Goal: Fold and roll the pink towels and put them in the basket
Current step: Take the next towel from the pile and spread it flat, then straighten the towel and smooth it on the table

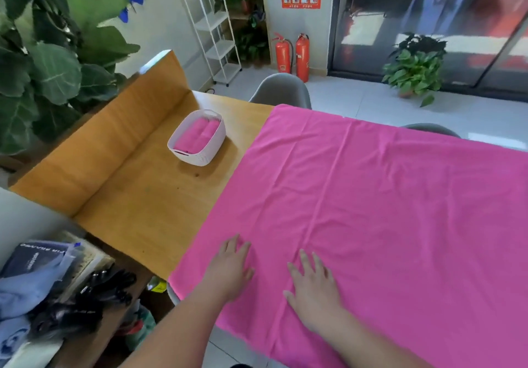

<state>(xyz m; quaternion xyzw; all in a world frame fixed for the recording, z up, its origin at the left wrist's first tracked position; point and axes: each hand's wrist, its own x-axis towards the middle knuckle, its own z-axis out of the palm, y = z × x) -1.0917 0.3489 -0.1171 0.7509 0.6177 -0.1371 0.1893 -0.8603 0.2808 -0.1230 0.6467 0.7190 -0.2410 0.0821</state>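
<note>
The pink towel [385,210] lies opened out flat over the right part of the bench [148,210]. It reaches the far edge and drapes past the near edge, probably so that the creases can be pressed out before the first fold. Both hands lie palm-down on it near its near left corner. The left hand [231,270] and the right hand [314,287] are side by side, their fingers [305,259] straight and slightly spread, gripping nothing.

The basket [210,154] stands well apart toward the far left of the bench, off the cloth. It holds rolled towels [200,136], so it seems parked within reach but out of the folding area.

The towel's right side is cut off by the frame, and the bench beneath it is hidden. How many rolls the basket holds is hard to tell.
</note>
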